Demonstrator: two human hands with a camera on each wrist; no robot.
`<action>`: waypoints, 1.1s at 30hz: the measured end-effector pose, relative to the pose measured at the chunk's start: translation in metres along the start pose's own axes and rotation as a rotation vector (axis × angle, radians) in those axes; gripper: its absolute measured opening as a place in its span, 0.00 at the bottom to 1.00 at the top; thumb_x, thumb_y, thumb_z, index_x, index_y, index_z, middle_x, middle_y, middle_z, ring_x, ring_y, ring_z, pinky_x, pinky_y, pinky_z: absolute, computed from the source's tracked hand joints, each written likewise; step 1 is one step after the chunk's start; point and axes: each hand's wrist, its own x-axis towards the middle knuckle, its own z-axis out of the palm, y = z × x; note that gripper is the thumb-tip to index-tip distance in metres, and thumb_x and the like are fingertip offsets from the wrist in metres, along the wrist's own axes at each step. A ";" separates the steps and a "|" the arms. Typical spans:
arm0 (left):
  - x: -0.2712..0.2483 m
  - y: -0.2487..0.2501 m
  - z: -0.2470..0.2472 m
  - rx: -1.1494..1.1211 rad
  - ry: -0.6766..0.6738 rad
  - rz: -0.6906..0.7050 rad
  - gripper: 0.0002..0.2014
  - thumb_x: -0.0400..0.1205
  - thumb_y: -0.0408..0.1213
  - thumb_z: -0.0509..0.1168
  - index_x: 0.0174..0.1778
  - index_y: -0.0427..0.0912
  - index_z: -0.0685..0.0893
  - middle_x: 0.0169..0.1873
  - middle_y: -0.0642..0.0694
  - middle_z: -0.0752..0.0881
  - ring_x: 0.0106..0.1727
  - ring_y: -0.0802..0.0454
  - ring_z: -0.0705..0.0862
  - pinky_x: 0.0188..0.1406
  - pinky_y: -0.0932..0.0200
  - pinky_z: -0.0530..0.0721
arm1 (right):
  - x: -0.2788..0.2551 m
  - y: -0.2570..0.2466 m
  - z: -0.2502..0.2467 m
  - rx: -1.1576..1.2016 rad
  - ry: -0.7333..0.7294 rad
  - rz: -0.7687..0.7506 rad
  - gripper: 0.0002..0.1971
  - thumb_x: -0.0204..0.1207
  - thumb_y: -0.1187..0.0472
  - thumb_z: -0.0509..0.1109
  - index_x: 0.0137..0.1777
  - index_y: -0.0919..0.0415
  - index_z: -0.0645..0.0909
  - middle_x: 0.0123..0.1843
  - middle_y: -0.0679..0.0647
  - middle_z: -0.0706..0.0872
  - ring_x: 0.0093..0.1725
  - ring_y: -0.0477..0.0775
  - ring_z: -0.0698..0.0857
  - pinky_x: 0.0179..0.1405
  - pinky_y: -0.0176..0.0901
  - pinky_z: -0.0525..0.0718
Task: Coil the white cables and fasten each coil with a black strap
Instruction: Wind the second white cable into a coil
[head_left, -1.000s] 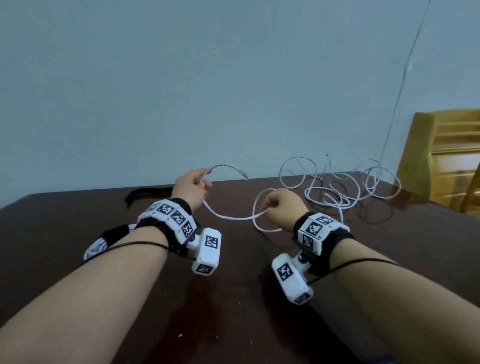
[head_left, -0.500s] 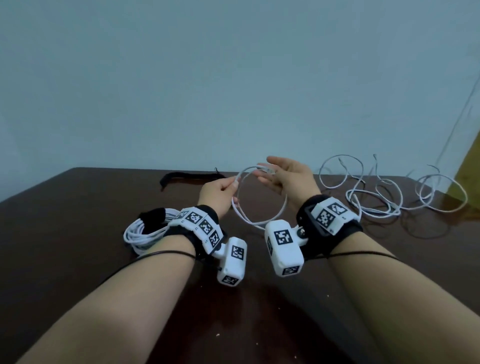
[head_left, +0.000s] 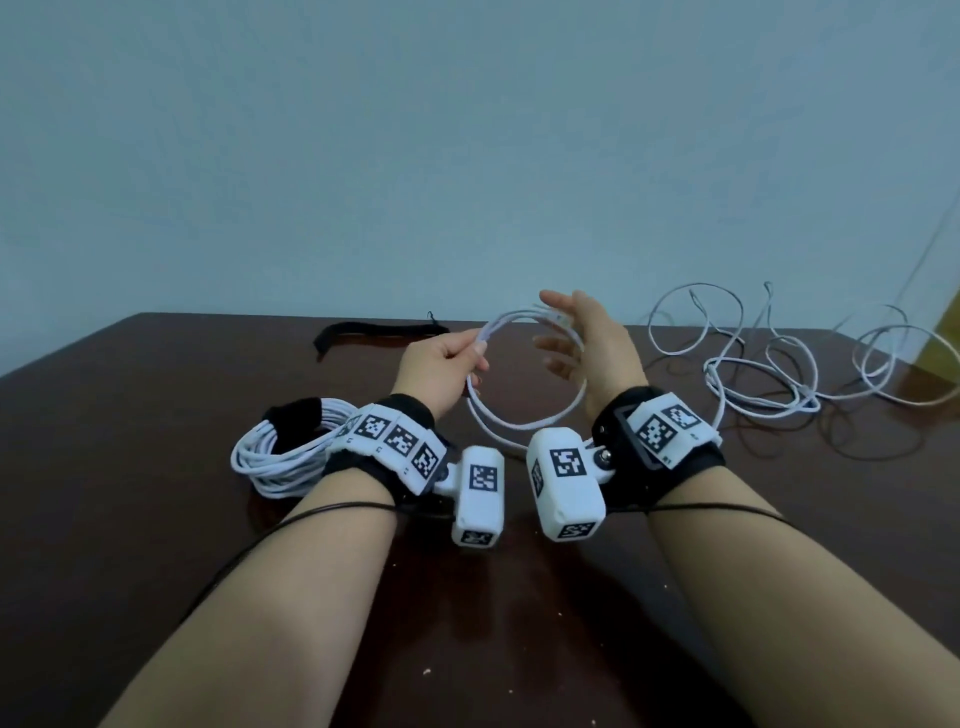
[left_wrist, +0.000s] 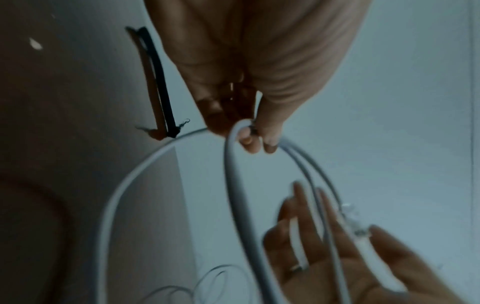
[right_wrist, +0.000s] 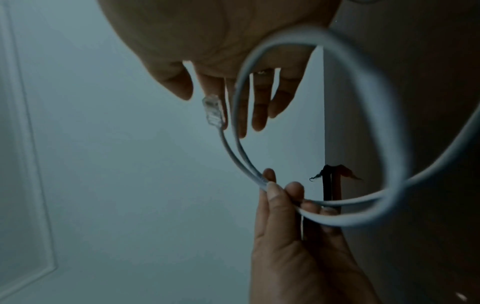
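A white cable (head_left: 524, 415) forms a raised loop, its clear plug (right_wrist: 213, 110) uppermost; the rest sprawls tangled on the tabletop. A finished coil (head_left: 275, 457), apparently strapped, lies left; a loose black strap (head_left: 374, 332) behind.

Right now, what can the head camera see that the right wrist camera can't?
Only the head view shows the finished coil with its black wrap, and the loose cable tangle on the table. Only the right wrist view shows the clear plug sharply against the open right hand. Both show the left hand pinching the cable loop, and the spare black strap.
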 end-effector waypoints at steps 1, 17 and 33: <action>0.001 0.002 -0.001 -0.020 -0.001 -0.014 0.12 0.84 0.30 0.62 0.61 0.36 0.85 0.30 0.48 0.81 0.23 0.60 0.76 0.25 0.72 0.79 | -0.001 0.004 0.000 -0.107 -0.005 -0.049 0.11 0.82 0.52 0.60 0.50 0.48 0.85 0.55 0.50 0.88 0.40 0.47 0.84 0.38 0.38 0.79; 0.010 0.034 -0.027 -0.335 0.179 -0.047 0.10 0.80 0.35 0.69 0.34 0.36 0.82 0.27 0.45 0.79 0.21 0.62 0.79 0.29 0.69 0.82 | 0.002 -0.005 0.006 -0.103 -0.161 -0.136 0.08 0.82 0.60 0.64 0.50 0.54 0.86 0.40 0.47 0.91 0.36 0.40 0.83 0.39 0.32 0.76; 0.008 0.043 -0.032 -0.228 0.301 0.039 0.08 0.78 0.40 0.71 0.51 0.44 0.85 0.48 0.48 0.87 0.48 0.56 0.85 0.56 0.59 0.83 | -0.005 -0.017 0.003 0.044 -0.291 -0.099 0.06 0.80 0.70 0.64 0.47 0.67 0.83 0.30 0.53 0.87 0.21 0.44 0.81 0.22 0.30 0.80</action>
